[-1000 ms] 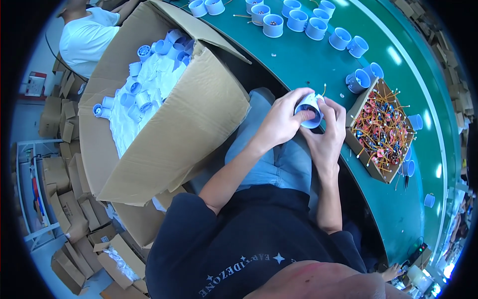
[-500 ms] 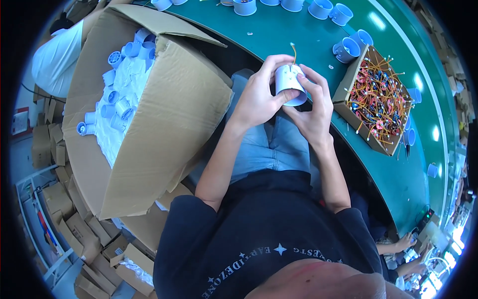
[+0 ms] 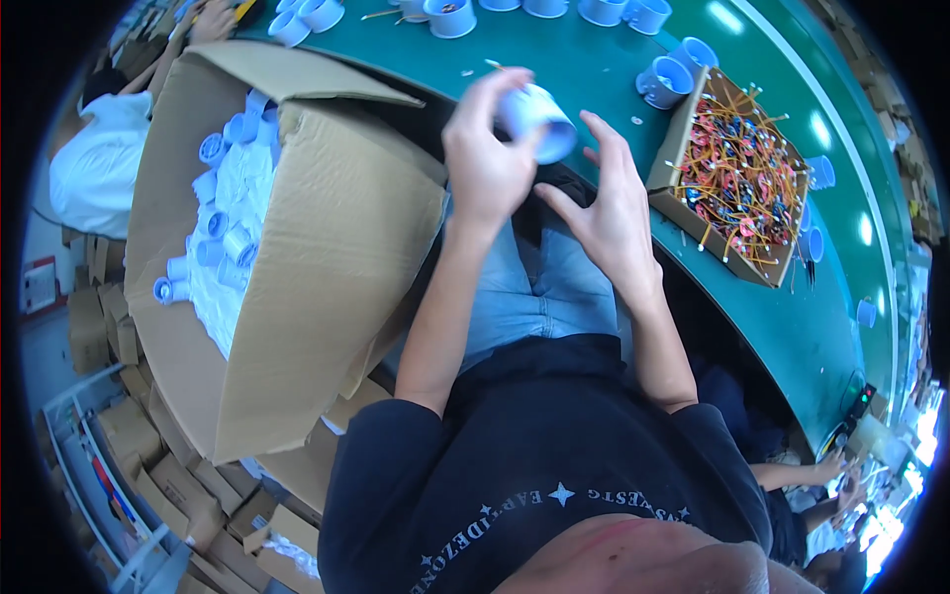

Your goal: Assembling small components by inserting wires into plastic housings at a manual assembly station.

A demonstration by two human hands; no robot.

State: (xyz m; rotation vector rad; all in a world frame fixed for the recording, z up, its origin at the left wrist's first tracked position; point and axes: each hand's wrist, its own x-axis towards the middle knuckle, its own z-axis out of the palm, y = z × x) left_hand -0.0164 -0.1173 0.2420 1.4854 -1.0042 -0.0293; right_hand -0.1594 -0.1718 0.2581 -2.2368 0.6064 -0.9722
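Note:
A light-blue plastic cup-shaped housing (image 3: 545,117) is gripped in my left hand (image 3: 489,148), above my lap at the table's near edge. The housing is tilted, and a short wire end pokes out by my fingertips. My right hand (image 3: 612,206) is apart from it, just to the right, with fingers and thumb spread and nothing between them. Right of that hand, on the table, sits an open cardboard box (image 3: 668,205) of small parts with orange wires (image 3: 737,178).
A large open carton (image 3: 336,238) at my left holds many blue housings (image 3: 237,243) on white wrapping. More housings (image 3: 450,17) stand along the green table (image 3: 554,61). Another person in a white shirt (image 3: 99,168) is at far left; other people's hands (image 3: 831,467) work at lower right.
My left hand has moved up and left with the housing, tipping it. My right hand has let go of the housing and its fingers have spread.

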